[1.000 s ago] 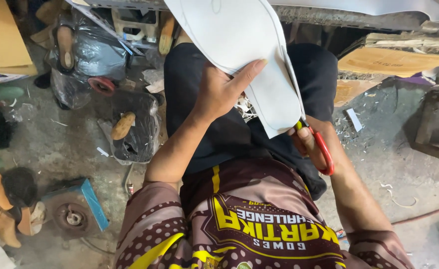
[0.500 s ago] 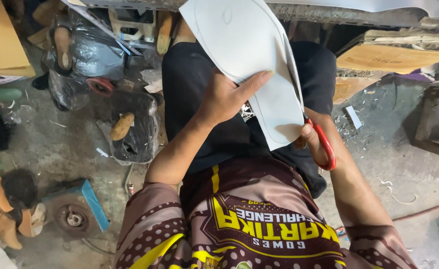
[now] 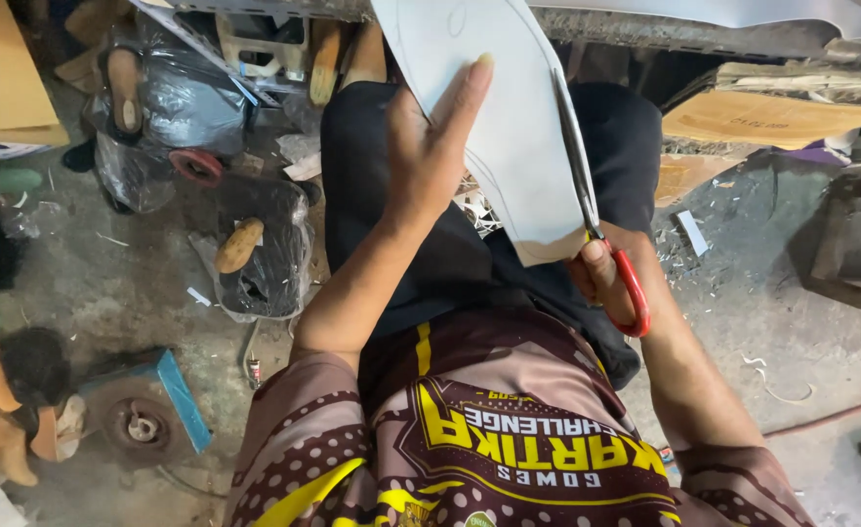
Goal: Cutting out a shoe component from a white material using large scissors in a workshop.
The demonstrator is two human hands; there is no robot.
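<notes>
A white sheet (image 3: pixel 509 117) with pencilled outlines hangs over my lap. My left hand (image 3: pixel 432 156) lies flat on it and holds it, fingers stretched up toward the top edge. My right hand (image 3: pixel 604 275) grips red-handled scissors (image 3: pixel 592 210). Their blades run along the sheet's right edge and point away from me. Small white offcuts (image 3: pixel 471 205) lie on my dark trousers under the sheet.
Black plastic bags (image 3: pixel 265 259) with shoe soles and lasts sit on the concrete floor at left. A blue-edged box with a round metal part (image 3: pixel 143 410) lies at lower left. Cardboard pieces (image 3: pixel 762 117) lean at right. A red cable (image 3: pixel 821 415) crosses the floor.
The sheet has shifted to the left and turned. My left hand has slid higher up it. The scissor blades have advanced farther along the right edge.
</notes>
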